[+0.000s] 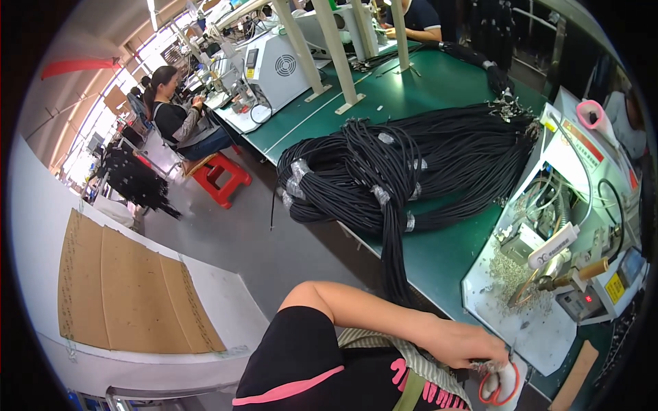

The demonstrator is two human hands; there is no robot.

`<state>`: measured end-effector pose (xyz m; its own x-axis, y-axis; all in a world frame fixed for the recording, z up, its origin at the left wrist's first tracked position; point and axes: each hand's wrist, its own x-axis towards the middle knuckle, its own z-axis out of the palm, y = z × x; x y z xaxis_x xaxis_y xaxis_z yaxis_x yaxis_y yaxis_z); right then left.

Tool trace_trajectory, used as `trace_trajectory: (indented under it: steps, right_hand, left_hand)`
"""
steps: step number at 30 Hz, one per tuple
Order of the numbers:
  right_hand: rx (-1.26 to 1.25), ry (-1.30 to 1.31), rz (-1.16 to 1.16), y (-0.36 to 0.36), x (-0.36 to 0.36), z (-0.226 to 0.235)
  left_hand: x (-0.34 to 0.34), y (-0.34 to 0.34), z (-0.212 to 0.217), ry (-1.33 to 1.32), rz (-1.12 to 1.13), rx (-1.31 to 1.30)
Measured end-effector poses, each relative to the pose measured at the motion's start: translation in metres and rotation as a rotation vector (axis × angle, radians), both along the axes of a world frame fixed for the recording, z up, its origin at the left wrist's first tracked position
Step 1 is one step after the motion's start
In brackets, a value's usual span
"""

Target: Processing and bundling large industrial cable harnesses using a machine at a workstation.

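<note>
Many black cables [404, 164] lie in one big taped bundle on the green table [439, 257], hanging over its edge near your arm. Your left hand [466, 342] closes its fingers on the orange-handled scissors [499, 387] at the table's near edge. Your right hand is not visible.

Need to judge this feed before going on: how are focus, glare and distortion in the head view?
Head view: strong fisheye bend with black corners; the green bench edge curves. The black cable bundle is sharp. Windows at upper left are blown out. The left hand on the orange-handled scissors sits at the lower rim, slightly soft. Right hand not visible.
</note>
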<state>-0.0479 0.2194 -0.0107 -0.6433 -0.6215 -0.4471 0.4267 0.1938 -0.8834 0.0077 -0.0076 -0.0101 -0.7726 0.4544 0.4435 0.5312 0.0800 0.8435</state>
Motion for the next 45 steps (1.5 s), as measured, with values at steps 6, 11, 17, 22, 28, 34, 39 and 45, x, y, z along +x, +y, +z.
trace_trajectory:
  steps: [6, 11, 17, 22, 28, 34, 39, 45]
  right_hand:
    - [-0.062, 0.371, 0.172, 0.009, -0.001, -0.020]
    - [-0.022, 0.525, -0.043, -0.006, 0.020, -0.001]
    - [0.140, 0.401, -0.104, -0.014, -0.001, 0.018]
    - [-0.208, -0.494, 0.352, -0.007, -0.013, 0.028]
    - [-0.091, 0.103, 0.122, -0.028, 0.001, 0.036]
    - [0.096, 1.032, -0.218, -0.051, -0.009, 0.019]
    - [0.187, 1.456, -0.207, -0.051, -0.012, 0.020]
    - [0.428, 1.512, -0.026, -0.045, 0.000, 0.018]
  left_hand:
    - [-0.003, 0.005, -0.001, 0.191, -0.067, -0.323]
    - [-0.016, 0.011, 0.001, 0.014, -0.148, 0.072]
    - [-0.015, -0.006, 0.008, -0.220, -0.236, 0.179]
    - [-0.012, -0.011, 0.005, -0.050, -0.269, -0.159]
    - [-0.005, -0.014, -0.019, -0.262, -0.147, 0.106]
    - [-0.013, 0.004, 0.019, -0.755, 0.453, 0.452]
    - [-0.002, 0.003, 0.018, -0.735, 0.593, 0.356]
    - [-0.001, 0.005, 0.019, -0.761, 0.622, 0.374]
